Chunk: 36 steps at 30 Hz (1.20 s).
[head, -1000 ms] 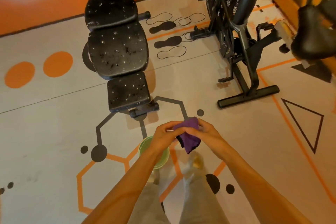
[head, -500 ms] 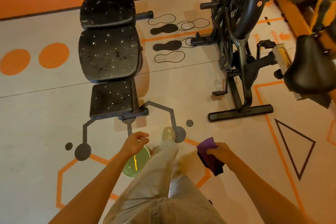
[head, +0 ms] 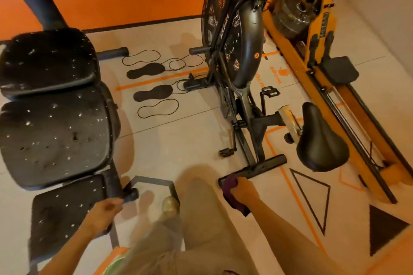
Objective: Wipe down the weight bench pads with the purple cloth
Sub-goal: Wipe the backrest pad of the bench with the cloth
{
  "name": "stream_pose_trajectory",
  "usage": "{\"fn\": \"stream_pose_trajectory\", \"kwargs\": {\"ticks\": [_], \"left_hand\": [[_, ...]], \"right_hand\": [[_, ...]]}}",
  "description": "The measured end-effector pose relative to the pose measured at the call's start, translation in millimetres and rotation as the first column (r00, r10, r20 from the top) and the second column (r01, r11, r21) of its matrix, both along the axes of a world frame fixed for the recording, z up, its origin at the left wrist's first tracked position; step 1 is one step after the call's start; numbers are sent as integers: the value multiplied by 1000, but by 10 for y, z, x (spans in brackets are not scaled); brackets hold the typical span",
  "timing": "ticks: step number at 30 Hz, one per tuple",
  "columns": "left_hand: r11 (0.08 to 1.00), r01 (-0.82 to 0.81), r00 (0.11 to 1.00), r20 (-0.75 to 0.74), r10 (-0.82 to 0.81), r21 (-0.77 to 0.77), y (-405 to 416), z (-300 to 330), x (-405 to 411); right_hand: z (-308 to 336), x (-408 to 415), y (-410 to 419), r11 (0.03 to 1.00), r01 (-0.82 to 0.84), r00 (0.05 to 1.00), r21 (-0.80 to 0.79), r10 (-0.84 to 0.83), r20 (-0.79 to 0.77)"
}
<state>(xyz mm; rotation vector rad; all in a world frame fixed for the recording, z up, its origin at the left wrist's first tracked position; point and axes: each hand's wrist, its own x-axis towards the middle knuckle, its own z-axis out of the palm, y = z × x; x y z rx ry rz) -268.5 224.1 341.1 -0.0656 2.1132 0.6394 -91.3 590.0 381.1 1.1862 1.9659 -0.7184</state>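
Bike (head: 242,69) right of bench pads (head: 53,138)

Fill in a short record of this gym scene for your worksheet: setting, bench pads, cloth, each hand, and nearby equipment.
setting: gym floor with orange and black markings
bench pads: three black pads of the weight bench, flecked with white specks, unwiped
cloth: purple cloth, bunched in the right hand
right hand: right hand, closed on the cloth, away from the bench
left hand: left hand, empty, over the nearest pad's edge
nearby: air bike; wooden rowing machine; green bowl at bottom edge
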Motion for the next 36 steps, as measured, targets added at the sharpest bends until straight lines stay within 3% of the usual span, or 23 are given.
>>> {"fn": "stream_pose_trajectory", "kwargs": {"ticks": [3, 7, 12, 15, 20, 30, 36], "left_hand": [[996, 24, 998, -67, -18, 90, 437, 172, -574], [991, -89, 992, -79, 97, 102, 763, 180, -1179], [929, -368, 930, 39, 366, 37, 954, 196, -1486], [916, -402, 906, 143, 399, -9, 1003, 258, -1623], [908, -414, 901, 111, 419, -71, 966, 206, -2057], [845, -528, 846, -42, 532, 83, 694, 99, -3809], [855, -504, 850, -106, 516, 121, 548, 55, -4799]], "right_hand": [[-80, -388, 212, 999, -25, 998, 32, 23, 62], [-182, -1148, 577, 985, -169, 981, 41, 164, 106], [-91, -2553, 1025, 952, -303, 953, 36, 304, -7], [68, -3495, 1099, 907, -416, 906, 65, 419, -53], [214, -4758, 861, 857, -512, 840, 59, 514, -174], [134, -6419, -47, 895, -442, 855, -63, 398, -332], [74, -7349, -539, 904, -415, 840, -108, 335, -427]]}}
